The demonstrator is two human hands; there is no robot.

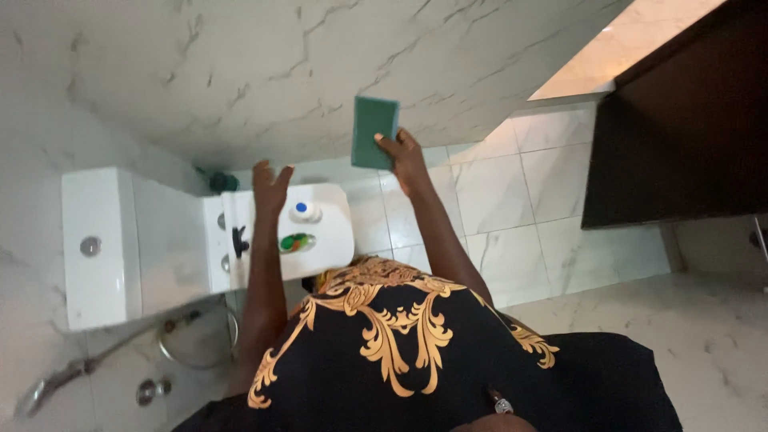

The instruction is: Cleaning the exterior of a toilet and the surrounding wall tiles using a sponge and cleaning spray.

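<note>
- Overhead, the right hand (406,156) pinches the lower edge of a green scouring pad (374,132) against the marble wall (240,72).
- It looks light, thin and bendy; edge grip suits.
- Left hand (270,186) hovers spread, empty, above the toilet lid (320,232).

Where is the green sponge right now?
In the head view, the green sponge is pressed flat against the marble wall, held by the right hand, right of the toilet lid.

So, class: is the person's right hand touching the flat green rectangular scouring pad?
Touching. The head view shows the right hand gripping the green scouring pad's lower right edge, held up against the marble wall.
</note>
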